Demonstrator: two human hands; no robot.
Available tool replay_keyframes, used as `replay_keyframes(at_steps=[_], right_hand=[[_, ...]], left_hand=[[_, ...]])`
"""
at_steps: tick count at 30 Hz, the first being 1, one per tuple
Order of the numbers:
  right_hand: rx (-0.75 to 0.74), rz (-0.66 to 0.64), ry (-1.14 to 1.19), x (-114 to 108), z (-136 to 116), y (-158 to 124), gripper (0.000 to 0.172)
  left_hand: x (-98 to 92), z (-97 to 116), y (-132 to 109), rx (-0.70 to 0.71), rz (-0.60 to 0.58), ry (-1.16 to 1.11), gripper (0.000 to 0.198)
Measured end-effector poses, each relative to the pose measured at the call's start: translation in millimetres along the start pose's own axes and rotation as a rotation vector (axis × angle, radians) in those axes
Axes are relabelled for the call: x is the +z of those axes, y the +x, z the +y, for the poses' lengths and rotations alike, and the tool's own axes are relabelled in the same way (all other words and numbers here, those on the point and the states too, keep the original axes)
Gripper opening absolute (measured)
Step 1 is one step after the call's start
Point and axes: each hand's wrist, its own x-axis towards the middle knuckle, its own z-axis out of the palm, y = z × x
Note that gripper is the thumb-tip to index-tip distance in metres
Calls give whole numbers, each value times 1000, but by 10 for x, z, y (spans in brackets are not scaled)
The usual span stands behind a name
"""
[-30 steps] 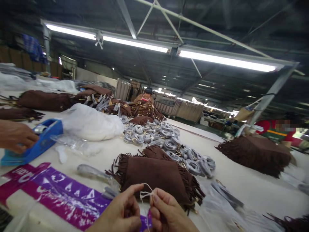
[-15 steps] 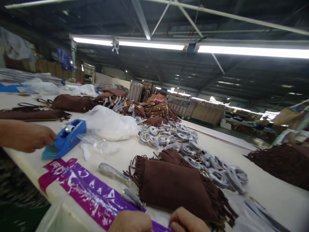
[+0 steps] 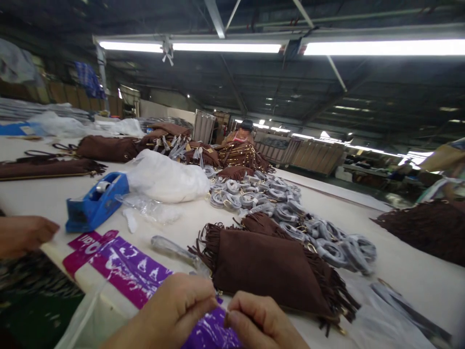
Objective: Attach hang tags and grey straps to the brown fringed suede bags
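My left hand (image 3: 174, 312) and my right hand (image 3: 256, 322) meet at the bottom edge, both with fingers pinched together over a purple printed plastic bag (image 3: 125, 269). What they pinch is too small to make out. Just beyond them lies a brown suede fringed bag (image 3: 269, 271) on the white table (image 3: 392, 276). A clear-wrapped strap (image 3: 174, 249) lies between the purple bag and the fringed bag.
A co-worker's hand (image 3: 23, 235) reaches in at the left edge, near a blue tape dispenser (image 3: 96, 201). A white plastic bundle (image 3: 167, 177), several coiled grey straps (image 3: 276, 208) and more brown fringed bags (image 3: 425, 232) cover the table. Another person sits far back.
A second ago my hands pinched a white string; they dropped low, then rose again, pinched over the purple bag. The co-worker's hand drew back from the tape dispenser.
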Motion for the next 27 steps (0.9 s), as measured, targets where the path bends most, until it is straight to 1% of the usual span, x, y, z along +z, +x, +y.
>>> replay_keyframes(at_steps=[2, 4, 5, 6, 8, 10, 11, 12, 13, 15, 17, 20, 22, 23, 25, 27], right_hand=[[-15, 82, -145, -148, -101, 31, 33], [-14, 142, -252, -269, -151, 60, 31], [-18, 164, -320, -315, -154, 69, 31], [-25, 176, -393, -349, -146, 74, 32], [-41, 160, -507, -381, -98, 76, 31], [-56, 129, -565, -371, -23, 80, 29], [-66, 125, -586, -354, 19, 87, 28], [-74, 133, -610, -333, 61, 100, 28], [-78, 150, -632, -311, 101, 120, 27], [-84, 183, -628, -270, 161, 173, 26], [-98, 193, -528, -243, 185, 231, 22], [-119, 178, -332, -236, 157, 290, 15], [-132, 171, -267, -243, 124, 307, 18], [-139, 163, -253, -246, 113, 314, 19], [-142, 141, -259, -247, 112, 339, 12], [-136, 132, -321, -236, 137, 396, 6]], left_hand=[[-31, -136, 88, -13, -3, -37, 30], [-15, -321, 192, -13, 16, 32, 16], [6, -418, 243, -9, 17, 103, 21], [30, -510, 292, -6, 0, 180, 31], [80, -654, 376, 8, -74, 299, 45], [116, -732, 439, 52, -151, 374, 52], [126, -749, 463, 84, -179, 404, 54], [131, -757, 481, 117, -203, 430, 52], [133, -759, 494, 143, -225, 449, 46], [132, -763, 508, 164, -253, 456, 27], [133, -775, 512, 138, -243, 452, 19], [140, -806, 512, 44, -204, 526, 21], [145, -823, 511, 5, -174, 623, 25], [146, -830, 508, 2, -149, 662, 28], [144, -847, 497, 20, -101, 691, 30], [141, -868, 478, 58, -98, 668, 27]])
